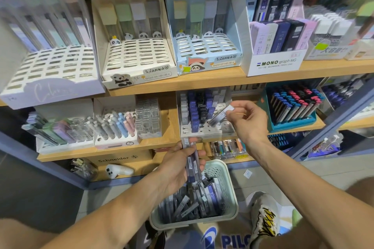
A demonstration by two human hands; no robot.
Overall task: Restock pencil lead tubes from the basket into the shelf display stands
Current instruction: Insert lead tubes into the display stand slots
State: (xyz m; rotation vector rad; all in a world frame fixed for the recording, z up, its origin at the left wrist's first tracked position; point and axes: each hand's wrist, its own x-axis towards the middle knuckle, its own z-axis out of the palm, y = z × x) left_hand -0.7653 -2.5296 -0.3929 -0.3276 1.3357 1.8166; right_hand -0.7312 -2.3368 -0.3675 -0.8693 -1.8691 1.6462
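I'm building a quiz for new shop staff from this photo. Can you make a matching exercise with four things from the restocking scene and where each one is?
Things:
1. single lead tube
2. bundle of lead tubes
3. mint basket
4. MONO graph MG box

Places:
A. on the upper shelf, right of the panda stands
B. pinched in the right hand, in front of the grey display stand
C. on the floor below the shelves, holding loose tubes
D. held upright in the left hand, above the basket

Pairs: 1-B, 2-D, 3-C, 4-A
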